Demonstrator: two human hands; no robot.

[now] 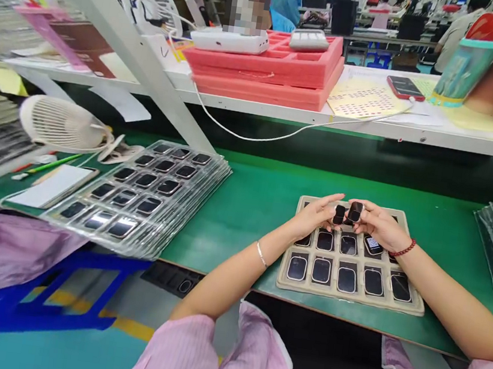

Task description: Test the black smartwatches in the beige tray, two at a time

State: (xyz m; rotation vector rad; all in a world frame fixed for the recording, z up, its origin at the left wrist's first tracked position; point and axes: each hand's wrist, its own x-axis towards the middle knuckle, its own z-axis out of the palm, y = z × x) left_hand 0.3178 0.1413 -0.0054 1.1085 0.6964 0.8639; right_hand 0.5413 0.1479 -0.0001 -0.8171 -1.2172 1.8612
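Holding up: the left hand (312, 218) has its fingers closed on a dark square piece (339, 215); the right hand (380, 224) has its fingers closed on a second dark piece (355, 211).
Held pair: raised just beside each other over the rear part of the beige tray (349, 298); whether they touch is hard to tell.
Front row: five dark-faced units (347, 279), each in its own pocket.
Middle row: more units, with one pale-marked unit (373, 245) lying tilted; the row's ends are partly covered.
Rear row: mostly behind the hands, so its count cannot be told.
Table: the green table (252, 209) also carries a left tray stack (192, 201), filled on top, and a right tray stack (492, 253).
Progress: partway, by my judgement; two pieces are in hand, not yet set down, and which units are finished cannot be told.
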